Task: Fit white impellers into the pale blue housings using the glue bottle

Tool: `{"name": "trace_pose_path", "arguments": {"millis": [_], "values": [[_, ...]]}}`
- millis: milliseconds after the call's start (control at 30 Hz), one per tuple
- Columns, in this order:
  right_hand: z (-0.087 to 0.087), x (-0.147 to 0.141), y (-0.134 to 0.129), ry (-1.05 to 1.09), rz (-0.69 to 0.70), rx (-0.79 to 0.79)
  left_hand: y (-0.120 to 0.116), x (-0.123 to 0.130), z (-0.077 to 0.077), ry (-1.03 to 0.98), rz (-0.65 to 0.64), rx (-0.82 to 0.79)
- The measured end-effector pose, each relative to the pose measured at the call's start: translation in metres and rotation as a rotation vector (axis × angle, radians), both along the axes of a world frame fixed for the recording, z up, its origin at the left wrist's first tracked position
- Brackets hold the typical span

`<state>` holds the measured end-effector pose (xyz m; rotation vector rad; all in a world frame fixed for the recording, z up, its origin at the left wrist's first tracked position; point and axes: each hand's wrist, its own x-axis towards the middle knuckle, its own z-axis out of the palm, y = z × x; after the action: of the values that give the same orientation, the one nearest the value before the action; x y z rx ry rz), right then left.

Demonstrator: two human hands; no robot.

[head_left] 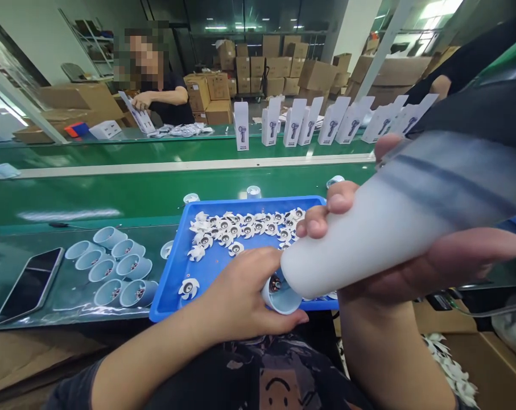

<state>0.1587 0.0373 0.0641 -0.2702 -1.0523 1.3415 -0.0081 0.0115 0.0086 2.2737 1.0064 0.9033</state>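
My left hand is closed around a small light-blue cup, its mouth turned toward me. Metal and reddish parts show inside the cup. In my right hand is a long white cylinder, gripped with fingers on its far side and the palm beneath. Its kind cannot be made out. The cylinder slants down to the left, and its rounded end overlaps the cup's rim in view; whether they touch, I cannot tell. Beneath both hands lies a blue tray with many white fan wheels.
Several light-blue cups stand left of the tray, beside a phone. Upright white boxes line the bench's far side. Across from me a person handles a white carton. More white fan wheels lie at the lower right.
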Motion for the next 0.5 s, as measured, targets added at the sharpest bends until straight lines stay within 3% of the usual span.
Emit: {"name": "trace_pose_path", "arguments": {"millis": [200, 300, 367, 500], "values": [[0.01, -0.002, -0.001, -0.234, -0.136, -0.089, -0.003, 0.005, -0.003, 0.016, 0.01, -0.033], [0.001, 0.01, 0.0, -0.262, -0.239, -0.119, -0.001, -0.008, -0.008, 0.083, 0.023, -0.116], [-0.015, 0.032, -0.001, -0.256, -0.311, -0.146, 0.002, -0.028, -0.016, 0.101, 0.117, -0.167], [-0.053, 0.087, -0.009, -0.409, -0.489, -0.199, 0.008, -0.084, -0.044, -0.102, 0.508, -0.201]]}}
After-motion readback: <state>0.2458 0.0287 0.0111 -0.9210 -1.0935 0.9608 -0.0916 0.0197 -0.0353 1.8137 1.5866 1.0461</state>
